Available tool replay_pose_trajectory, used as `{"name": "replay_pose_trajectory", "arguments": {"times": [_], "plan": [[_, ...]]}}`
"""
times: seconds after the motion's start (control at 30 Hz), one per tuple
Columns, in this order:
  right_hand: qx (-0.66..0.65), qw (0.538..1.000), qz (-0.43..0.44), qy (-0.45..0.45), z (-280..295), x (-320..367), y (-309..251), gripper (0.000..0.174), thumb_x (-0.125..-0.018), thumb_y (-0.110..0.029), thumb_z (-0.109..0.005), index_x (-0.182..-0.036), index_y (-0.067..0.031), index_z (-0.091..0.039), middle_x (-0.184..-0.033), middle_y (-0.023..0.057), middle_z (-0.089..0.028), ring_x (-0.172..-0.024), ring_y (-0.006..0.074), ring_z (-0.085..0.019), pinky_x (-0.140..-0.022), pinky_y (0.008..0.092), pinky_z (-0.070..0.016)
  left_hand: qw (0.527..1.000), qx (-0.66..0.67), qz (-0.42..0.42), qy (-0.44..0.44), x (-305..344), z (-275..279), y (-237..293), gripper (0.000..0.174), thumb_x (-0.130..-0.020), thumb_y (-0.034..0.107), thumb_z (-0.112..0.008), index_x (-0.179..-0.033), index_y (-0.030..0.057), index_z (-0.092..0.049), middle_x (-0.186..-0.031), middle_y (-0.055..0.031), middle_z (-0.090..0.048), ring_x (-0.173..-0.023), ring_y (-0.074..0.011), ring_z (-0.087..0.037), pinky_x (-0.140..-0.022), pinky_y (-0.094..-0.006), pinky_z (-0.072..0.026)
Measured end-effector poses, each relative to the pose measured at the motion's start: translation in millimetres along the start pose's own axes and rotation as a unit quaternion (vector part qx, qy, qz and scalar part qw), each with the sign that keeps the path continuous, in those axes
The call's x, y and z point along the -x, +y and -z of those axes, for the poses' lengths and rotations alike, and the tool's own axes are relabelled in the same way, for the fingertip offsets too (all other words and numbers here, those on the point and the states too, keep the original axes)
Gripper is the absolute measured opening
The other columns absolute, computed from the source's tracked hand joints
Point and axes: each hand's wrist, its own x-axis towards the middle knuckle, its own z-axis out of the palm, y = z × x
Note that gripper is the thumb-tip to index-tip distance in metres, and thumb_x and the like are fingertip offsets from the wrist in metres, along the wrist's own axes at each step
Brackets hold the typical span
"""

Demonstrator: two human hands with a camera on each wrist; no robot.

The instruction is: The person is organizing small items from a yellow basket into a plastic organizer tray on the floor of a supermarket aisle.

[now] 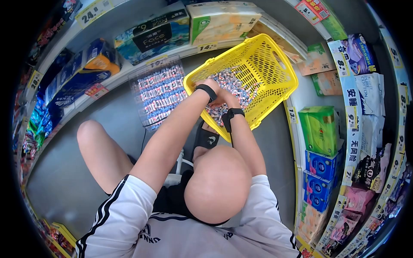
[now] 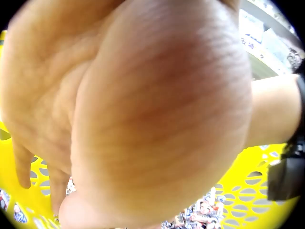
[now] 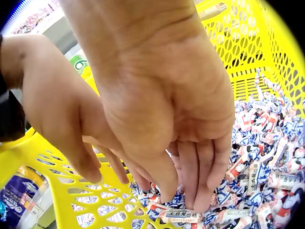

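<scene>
A yellow basket stands tilted on the floor, with a heap of wrapped White Rabbit candies inside. My right hand reaches down into it, its fairly straight fingers at the candies by the near wall. Beside it, my left hand hangs over the basket's side with fingers loosely extended and nothing visible in them. In the head view both hands overlap at the basket's left end. The left wrist view is mostly filled by the left palm. Left of the basket, a clear-sided box holds candies in neat rows.
Shelves curve around the grey floor. Tissue packs line the back shelf, and a green pack stands among several on the right. My bent knee and a black slide sandal are close below the basket.
</scene>
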Motion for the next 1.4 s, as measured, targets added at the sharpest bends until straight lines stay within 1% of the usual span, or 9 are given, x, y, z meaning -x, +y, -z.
{"name": "replay_pose_trajectory", "arguments": {"times": [0.07,0.13,0.33,0.57,0.7,0.83,1.03,1.27,1.4], "plan": [[-0.061,0.998,-0.005,0.0,-2,-5,7,0.025,-0.081,-0.001,-0.08,-0.104,0.0037,-0.071,-0.091,0.0139,-0.077,-0.077,0.023,-0.077,-0.065,0.0319,-0.0622,1.0,-0.005,-0.007,-0.013,2,0,2,0.037,-0.095,0.024,-0.06,-0.128,0.013,-0.073,-0.137,-0.0149,-0.066,-0.128,-0.0371,-0.062,-0.103,-0.067,-0.0455],[-0.064,0.997,-0.003,0.041,0,23,-15,0.022,-0.082,-0.001,-0.079,-0.102,0.002,-0.071,-0.088,0.0137,-0.077,-0.075,0.024,-0.077,-0.064,0.0329,-0.0626,0.995,-0.009,-0.002,0.101,1,-6,2,0.029,-0.083,0.018,-0.066,-0.105,0.0057,-0.079,-0.111,-0.0208,-0.074,-0.105,-0.0362,-0.073,-0.088,-0.0466,-0.0586],[-0.057,0.997,-0.01,0.042,3,15,-18,0.019,-0.081,0.001,-0.079,-0.098,0.0051,-0.071,-0.086,0.0135,-0.077,-0.072,0.0254,-0.077,-0.063,0.0357,-0.0634,0.991,-0.028,-0.028,0.126,-34,-30,-10,0.026,-0.082,0.02,-0.067,-0.1,0.0056,-0.08,-0.105,-0.0201,-0.076,-0.1,-0.0342,-0.074,-0.087,-0.0434,-0.0588],[-0.106,0.991,-0.029,0.073,5,-1,-8,0.016,-0.081,0.002,-0.079,-0.094,0.0073,-0.07,-0.084,0.0148,-0.077,-0.07,0.0257,-0.077,-0.063,0.0369,-0.0638,0.99,-0.036,-0.055,0.121,12,-5,-11,0.026,-0.081,0.024,-0.068,-0.095,0.0063,-0.08,-0.099,-0.0185,-0.076,-0.096,-0.0337,-0.074,-0.084,-0.0432,-0.0591],[-0.008,0.993,0.055,0.102,14,15,-13,0.013,-0.084,-0.005,-0.077,-0.091,0.0066,-0.075,-0.082,0.0164,-0.077,-0.069,0.0226,-0.077,-0.063,0.0334,-0.0639,0.99,-0.032,-0.092,0.102,37,12,-10,0.022,-0.083,0.022,-0.068,-0.096,0.008,-0.079,-0.101,-0.0183,-0.076,-0.096,-0.034,-0.074,-0.082,-0.0443,-0.0591],[-0.062,0.988,0.09,0.105,21,41,-29,0.013,-0.083,-0.003,-0.076,-0.089,0.0082,-0.074,-0.082,0.0164,-0.077,-0.069,0.0215,-0.077,-0.065,0.0325,-0.0632,0.988,-0.024,-0.1,0.114,40,10,-18,0.019,-0.085,0.018,-0.067,-0.097,0.008,-0.077,-0.1,-0.0165,-0.076,-0.095,-0.0346,-0.075,-0.079,-0.0457,-0.0593],[-0.066,0.968,0.133,0.205,24,83,-47,0.01,-0.087,0.004,-0.067,-0.093,0.0089,-0.073,-0.078,0.0141,-0.075,-0.07,0.0191,-0.075,-0.064,0.0314,-0.0616,0.985,0.004,-0.137,0.101,70,23,-24,0.019,-0.084,0.009,-0.064,-0.1,0.0082,-0.075,-0.104,-0.0145,-0.075,-0.105,-0.0348,-0.071,-0.093,-0.0517,-0.0474],[0.005,0.953,0.188,0.238,7,119,-78,0.006,-0.089,0.002,-0.067,-0.092,0.0057,-0.071,-0.076,0.0115,-0.074,-0.07,0.0161,-0.073,-0.065,0.0291,-0.0583,0.933,0.056,-0.21,0.288,102,6,-57,0.015,-0.089,0.016,-0.071,-0.099,0.0053,-0.069,-0.102,-0.0167,-0.072,-0.105,-0.0394,-0.068,-0.091,-0.0539,-0.0491],[0.027,0.94,0.221,0.259,-9,107,-82,0.01,-0.089,-0.007,-0.072,-0.094,0.0014,-0.073,-0.077,0.0113,-0.074,-0.07,0.0175,-0.073,-0.067,0.0322,-0.0563,0.91,0.113,-0.251,0.309,143,14,-81,0.025,-0.089,0.019,-0.074,-0.107,0.0022,-0.068,-0.104,-0.0175,-0.07,-0.107,-0.039,-0.064,-0.092,-0.0481,-0.0488]]}}
